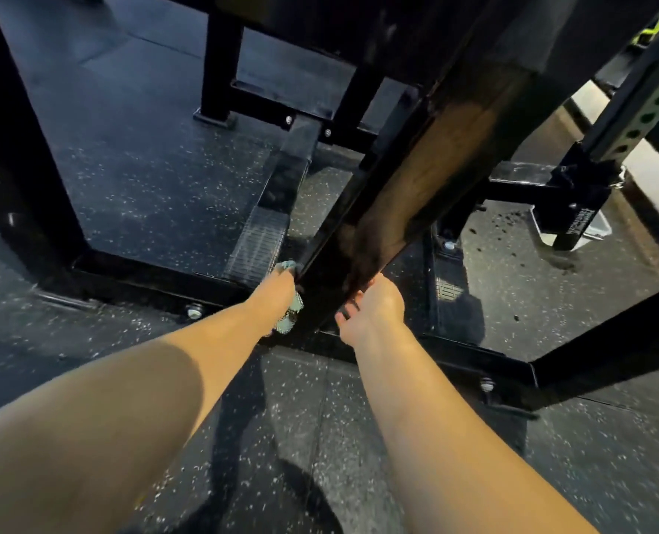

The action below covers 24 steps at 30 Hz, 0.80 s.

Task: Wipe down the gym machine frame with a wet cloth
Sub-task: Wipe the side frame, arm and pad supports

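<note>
Left hand, cloth, seemingly against frame

Black rubber floor with white speckles, tile seams visible. Dark crumbs scattered on floor at right. Small white plastic tray on floor beside black upright post with green-rimmed holes. Pale flooring strip beyond.
</note>
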### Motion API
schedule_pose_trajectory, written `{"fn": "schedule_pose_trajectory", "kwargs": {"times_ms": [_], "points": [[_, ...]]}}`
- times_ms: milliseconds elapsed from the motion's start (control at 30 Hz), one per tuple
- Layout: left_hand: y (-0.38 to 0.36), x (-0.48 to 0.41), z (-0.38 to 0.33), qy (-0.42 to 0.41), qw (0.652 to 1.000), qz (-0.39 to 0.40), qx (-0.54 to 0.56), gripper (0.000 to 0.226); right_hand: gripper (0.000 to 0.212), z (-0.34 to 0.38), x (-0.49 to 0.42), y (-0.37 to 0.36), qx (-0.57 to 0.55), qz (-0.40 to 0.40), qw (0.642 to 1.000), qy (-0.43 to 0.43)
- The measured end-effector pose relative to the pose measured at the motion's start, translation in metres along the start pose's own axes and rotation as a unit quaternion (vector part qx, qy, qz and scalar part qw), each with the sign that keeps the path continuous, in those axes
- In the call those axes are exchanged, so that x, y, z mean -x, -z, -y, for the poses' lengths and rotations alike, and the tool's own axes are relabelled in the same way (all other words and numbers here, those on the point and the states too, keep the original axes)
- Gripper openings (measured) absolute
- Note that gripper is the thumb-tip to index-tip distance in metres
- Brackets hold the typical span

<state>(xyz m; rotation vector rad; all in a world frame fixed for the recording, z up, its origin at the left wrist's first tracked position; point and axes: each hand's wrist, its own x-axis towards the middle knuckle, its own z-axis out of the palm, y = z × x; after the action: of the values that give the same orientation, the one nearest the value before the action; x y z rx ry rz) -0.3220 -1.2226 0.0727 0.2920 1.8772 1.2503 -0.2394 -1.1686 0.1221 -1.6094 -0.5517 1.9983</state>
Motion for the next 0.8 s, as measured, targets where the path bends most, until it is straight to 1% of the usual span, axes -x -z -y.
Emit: {"fn": "schedule_pose_trajectory", "kwargs": {"times_ms": [67, 133, 200, 233, 267, 333, 433, 500, 533, 600, 667, 733, 800], "points": [[0.001, 0.004, -0.01, -0.039, 0.997, 0.018, 0.063, 0.038, 0.031, 0.002, -0.006, 0.002, 0.008, -0.007, 1.0, -0.01], [-0.002, 0.012, -0.027, -0.065, 0.991, 0.039, 0.111, 0.033, 0.031, 0.006, -0.01, 0.003, 0.005, -0.01, 1.0, -0.016], [-0.006, 0.017, -0.032, -0.095, 0.985, 0.053, 0.133, 0.024, 0.03, 0.006, -0.014, 0.002, 0.001, -0.019, 1.0, -0.026], [-0.007, 0.016, -0.029, -0.107, 0.984, 0.043, 0.136, 0.021, 0.027, 0.005, -0.015, 0.003, 0.005, -0.02, 0.999, -0.025], [-0.008, 0.013, -0.023, -0.103, 0.985, 0.029, 0.137, 0.019, 0.027, 0.004, -0.016, 0.003, 0.008, -0.019, 1.0, -0.023], [-0.008, -0.001, -0.005, -0.051, 0.992, -0.005, 0.116, 0.02, 0.027, 0.003, -0.02, 0.003, 0.015, -0.022, 1.0, -0.015], [-0.005, -0.019, 0.029, 0.037, 0.999, -0.013, 0.035, 0.043, 0.025, 0.001, -0.027, 0.005, 0.023, -0.03, 0.999, -0.015], [-0.006, -0.031, 0.043, 0.047, 0.998, -0.028, 0.002, 0.045, 0.023, 0.001, -0.028, 0.007, 0.035, -0.016, 0.999, -0.009], [-0.007, -0.031, 0.041, 0.05, 0.998, -0.035, 0.032, 0.044, 0.022, 0.001, -0.03, 0.008, 0.037, -0.01, 0.999, -0.008], [-0.008, -0.021, 0.028, 0.026, 0.995, -0.027, 0.093, 0.039, 0.02, 0.002, -0.03, 0.008, 0.032, -0.012, 0.999, -0.012], [-0.007, -0.014, 0.013, -0.017, 0.99, 0.005, 0.143, 0.032, 0.022, 0.003, -0.031, 0.003, 0.019, -0.025, 0.999, -0.014], [-0.008, -0.005, 0.005, -0.066, 0.985, 0.037, 0.158, 0.023, 0.03, 0.002, -0.032, -0.002, -0.011, -0.045, 0.999, -0.018], [-0.011, -0.006, 0.006, -0.073, 0.986, 0.034, 0.145, 0.023, 0.037, 0.0, -0.033, -0.005, -0.042, -0.051, 0.998, -0.018]]}}
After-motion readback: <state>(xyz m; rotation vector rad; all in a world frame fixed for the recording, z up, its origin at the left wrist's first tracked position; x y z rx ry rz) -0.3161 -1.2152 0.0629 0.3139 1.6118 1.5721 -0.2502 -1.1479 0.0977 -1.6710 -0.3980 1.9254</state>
